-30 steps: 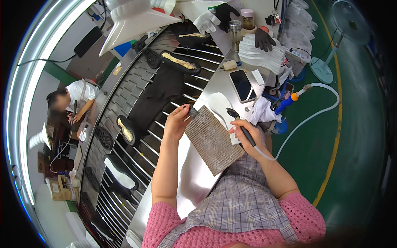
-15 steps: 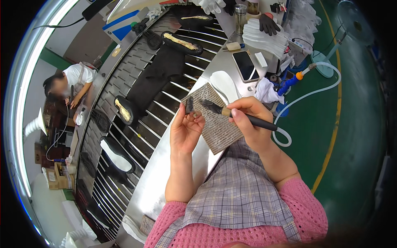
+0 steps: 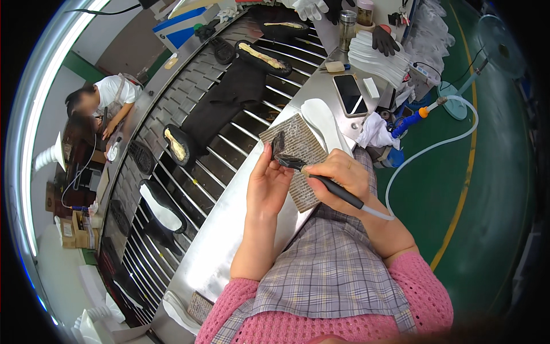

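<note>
Pinched between the thumb and fingers of my left hand [image 3: 268,186] is a small dark, flat piece [image 3: 278,142]; its exact kind I cannot make out. My right hand [image 3: 344,176] grips a brush [image 3: 340,193] with a black handle, its rear end joined to a pale hose [image 3: 396,172]. The dark bristles lie against the lower part of the small piece. Beneath both hands is a worn, ridged brown board [image 3: 303,196] on the metal bench. White foot-shaped pieces [image 3: 321,121] lie just beyond the board.
On my left runs a slatted metal conveyor [image 3: 215,176] carrying black shoes [image 3: 163,209] and black soles [image 3: 142,157]. A phone [image 3: 349,94], a glass jar [image 3: 346,34] and stacked white pieces [image 3: 372,57] stand farther back. Another person [image 3: 114,94] works across the conveyor.
The brush has come down and left, from beside the small piece onto it. My left hand has shifted slightly right, and the small piece is tilted differently. The whole view has shifted a little.
</note>
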`<state>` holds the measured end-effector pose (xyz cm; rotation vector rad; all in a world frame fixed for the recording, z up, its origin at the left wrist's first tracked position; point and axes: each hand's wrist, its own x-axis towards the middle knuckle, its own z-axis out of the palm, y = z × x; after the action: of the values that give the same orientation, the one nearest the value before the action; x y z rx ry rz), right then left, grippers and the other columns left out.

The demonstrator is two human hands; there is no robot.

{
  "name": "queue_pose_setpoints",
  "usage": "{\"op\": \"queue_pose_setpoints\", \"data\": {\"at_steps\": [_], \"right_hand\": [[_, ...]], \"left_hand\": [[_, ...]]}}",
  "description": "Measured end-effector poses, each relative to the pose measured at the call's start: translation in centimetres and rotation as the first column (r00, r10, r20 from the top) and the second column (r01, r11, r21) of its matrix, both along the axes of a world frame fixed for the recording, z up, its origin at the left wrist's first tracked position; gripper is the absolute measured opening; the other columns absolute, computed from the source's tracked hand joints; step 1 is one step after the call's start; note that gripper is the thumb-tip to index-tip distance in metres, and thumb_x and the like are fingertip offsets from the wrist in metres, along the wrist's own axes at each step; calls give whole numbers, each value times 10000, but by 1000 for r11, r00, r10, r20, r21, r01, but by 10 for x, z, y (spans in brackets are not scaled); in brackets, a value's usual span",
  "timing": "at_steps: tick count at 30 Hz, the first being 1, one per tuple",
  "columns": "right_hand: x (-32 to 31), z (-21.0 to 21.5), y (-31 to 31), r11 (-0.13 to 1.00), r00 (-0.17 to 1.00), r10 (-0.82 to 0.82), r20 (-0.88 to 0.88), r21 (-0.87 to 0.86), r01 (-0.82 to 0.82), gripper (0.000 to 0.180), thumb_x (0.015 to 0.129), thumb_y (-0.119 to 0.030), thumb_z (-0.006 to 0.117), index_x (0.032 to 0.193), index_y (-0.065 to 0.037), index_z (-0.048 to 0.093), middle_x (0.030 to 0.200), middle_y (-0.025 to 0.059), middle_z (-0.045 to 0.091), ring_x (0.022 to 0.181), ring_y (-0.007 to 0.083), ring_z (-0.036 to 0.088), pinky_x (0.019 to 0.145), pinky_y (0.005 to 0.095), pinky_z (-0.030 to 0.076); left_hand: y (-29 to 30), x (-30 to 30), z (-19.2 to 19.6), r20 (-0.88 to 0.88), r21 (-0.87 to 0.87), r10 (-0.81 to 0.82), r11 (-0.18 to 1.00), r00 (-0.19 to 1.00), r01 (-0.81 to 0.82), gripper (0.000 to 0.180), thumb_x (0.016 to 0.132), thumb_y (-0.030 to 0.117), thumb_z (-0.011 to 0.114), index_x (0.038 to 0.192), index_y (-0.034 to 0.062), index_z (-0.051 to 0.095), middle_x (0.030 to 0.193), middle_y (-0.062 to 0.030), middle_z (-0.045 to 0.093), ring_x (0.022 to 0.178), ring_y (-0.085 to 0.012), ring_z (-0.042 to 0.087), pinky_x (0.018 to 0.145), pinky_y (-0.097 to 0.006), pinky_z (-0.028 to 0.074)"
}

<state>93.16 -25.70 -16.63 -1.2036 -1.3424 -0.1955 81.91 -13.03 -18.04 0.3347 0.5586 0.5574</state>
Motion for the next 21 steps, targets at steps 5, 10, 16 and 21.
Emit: {"op": "queue_pose_setpoints", "data": {"at_steps": [5,10,16,21], "right_hand": [[11,3,1,999,1000,12,-16,-47,-13,189,742,24,713,922,-3,663,774,85,648,619,188,564,560,284,447],[17,3,-2,998,989,-55,-138,8,57,172,729,16,727,887,-15,667,745,72,633,604,177,563,540,271,446],[19,3,-17,994,889,-103,-445,-13,109,89,833,-19,677,914,15,662,746,53,630,625,93,545,569,219,423],[16,9,-30,999,666,-31,-745,-49,-8,138,905,-105,622,902,28,659,725,26,631,630,49,563,588,182,431]], "left_hand": [[3,-7,-12,110,-148,-45,987,993,61,212,913,221,659,997,36,601,882,-63,608,824,-149,544,734,-285,453],[0,-1,-5,87,-126,-19,992,996,30,214,948,227,601,933,14,613,767,-33,580,737,-123,491,679,-264,418],[3,-6,0,-44,829,284,546,958,-124,183,878,53,667,1040,-12,613,892,-62,653,707,-79,570,610,-226,450],[24,-15,4,287,838,334,-541,897,-67,259,753,-116,704,978,-37,606,929,-155,662,774,-237,662,668,-296,553]]}}
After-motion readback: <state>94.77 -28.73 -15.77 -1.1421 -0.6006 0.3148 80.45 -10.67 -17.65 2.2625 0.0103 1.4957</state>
